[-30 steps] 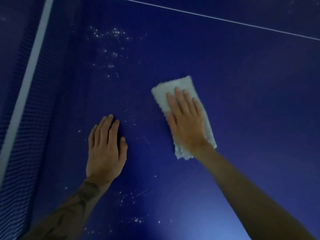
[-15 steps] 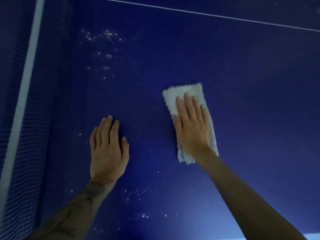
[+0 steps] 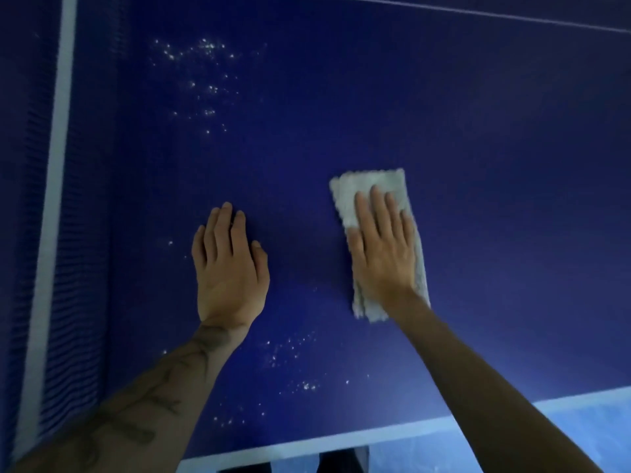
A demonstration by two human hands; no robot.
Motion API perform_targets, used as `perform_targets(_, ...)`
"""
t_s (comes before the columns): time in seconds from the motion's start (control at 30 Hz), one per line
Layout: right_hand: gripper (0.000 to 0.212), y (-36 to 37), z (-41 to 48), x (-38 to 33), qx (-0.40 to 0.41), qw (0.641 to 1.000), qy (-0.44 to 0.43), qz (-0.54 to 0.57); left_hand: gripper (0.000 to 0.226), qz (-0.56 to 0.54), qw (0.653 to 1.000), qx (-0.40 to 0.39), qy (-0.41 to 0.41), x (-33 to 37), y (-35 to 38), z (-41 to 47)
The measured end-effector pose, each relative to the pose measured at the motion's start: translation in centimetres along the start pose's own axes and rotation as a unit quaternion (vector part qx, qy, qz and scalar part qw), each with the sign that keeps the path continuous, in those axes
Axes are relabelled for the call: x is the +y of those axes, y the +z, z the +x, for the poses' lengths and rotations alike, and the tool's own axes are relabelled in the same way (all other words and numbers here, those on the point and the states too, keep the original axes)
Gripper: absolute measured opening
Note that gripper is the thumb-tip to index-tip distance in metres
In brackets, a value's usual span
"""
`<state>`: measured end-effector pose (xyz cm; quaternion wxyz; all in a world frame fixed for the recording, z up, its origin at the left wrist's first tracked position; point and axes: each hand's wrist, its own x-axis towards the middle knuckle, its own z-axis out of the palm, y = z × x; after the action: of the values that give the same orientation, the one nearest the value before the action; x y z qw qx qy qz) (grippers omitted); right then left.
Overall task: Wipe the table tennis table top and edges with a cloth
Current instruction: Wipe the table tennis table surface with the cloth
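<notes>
Dark blue desk [image 3: 478, 131], net [image 3: 78, 302] far left of the cloth, white specks [image 3: 206, 49] scattered left of the cloth. Folded pale cloth [image 3: 368, 186] flat on the desk, pressed under the right grip [image 3: 382, 257], fingers straight. Left grip [image 3: 228, 268] just left of the cloth, flat on the desk, fingers straight, empty.

You will find nothing to read here. The blue counter [image 3: 478, 131] carries only plain white lines [image 3: 478, 10], and the dark marks on your left forearm [image 3: 153, 397] are too blurred to make out.
</notes>
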<state>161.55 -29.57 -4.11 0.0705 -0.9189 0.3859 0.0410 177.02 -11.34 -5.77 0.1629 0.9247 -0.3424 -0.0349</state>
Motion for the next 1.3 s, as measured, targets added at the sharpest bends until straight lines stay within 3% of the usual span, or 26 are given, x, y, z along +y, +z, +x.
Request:
perform_targets(0.07,0.063,-0.2,1.9,-1.6,0.009,0.997,0.074,0.032,0.047,-0.002,1.000,-0.004,0.001,-0.1,0.1,-0.1)
perform_targets(0.13,0.063,0.6,1.7,-4.4,0.011,0.997,0.064,0.034,0.047,-0.003,1.000,-0.004,0.004,-0.3,0.2,0.0)
perform_targets(0.3,0.060,2.7,-8.1,-5.5,-0.023,0.986,-0.168,0.003,0.047,-0.018,1.000,0.003,0.003,-0.2,0.1,0.0)
perform_targets(0.37,0.060,2.0,-8.9,-2.1,-0.022,0.991,-0.131,-0.003,0.046,-0.017,1.000,0.010,0.008,-0.2,0.1,-0.1)
perform_targets(0.47,0.063,0.7,-6.6,1.2,-0.014,1.000,0.011,0.003,0.046,-0.017,1.000,0.012,0.012,-0.3,0.2,-0.2)
perform_targets(0.57,0.067,0.8,-4.9,-0.8,0.002,0.997,0.064,0.036,0.049,-0.042,0.999,0.008,0.009,-0.2,-0.1,-0.5)
perform_targets(0.63,0.066,1.8,-6.6,-3.3,0.010,0.999,0.018,0.024,0.051,-0.062,0.998,0.008,0.015,-0.3,-0.6,-1.0)
perform_targets(0.7,0.062,3.0,-10.2,-5.1,0.001,0.995,-0.093,0.018,0.050,-0.054,0.998,0.016,0.021,-0.9,-1.5,-2.3)
perform_targets(0.8,0.059,3.4,-15.0,-3.1,-0.024,0.978,-0.207,0.012,0.048,-0.037,0.999,0.003,0.016,-2.6,-2.9,-6.1)
perform_targets(0.87,0.060,2.6,-15.4,0.2,-0.030,0.989,-0.148,0.008,0.047,-0.020,1.000,-0.012,0.020,-3.7,-3.7,-8.9)
perform_targets(0.97,0.062,1.1,-13.2,2.9,-0.018,1.000,0.016,0.018,0.048,0.010,0.999,-0.025,0.018,-4.8,-3.7,-11.8)
perform_targets(1.07,0.065,1.3,-11.1,-0.4,0.006,0.996,0.071,0.048,0.054,0.006,1.000,-0.029,0.008,-5.2,-2.8,-12.4)
perform_targets(1.13,0.065,2.5,-11.7,-4.1,0.004,0.999,0.016,0.051,0.053,0.000,1.000,-0.020,0.011,-5.7,-2.2,-12.5)
perform_targets(1.2,0.063,3.6,-14.5,-6.8,-0.014,0.994,-0.097,0.047,0.053,-0.004,1.000,-0.014,0.017,-6.1,-2.0,-12.6)
perform_targets(1.3,0.060,3.7,-18.0,-4.6,-0.033,0.981,-0.189,0.038,0.052,-0.010,1.000,-0.006,0.019,-6.2,-2.0,-12.4)
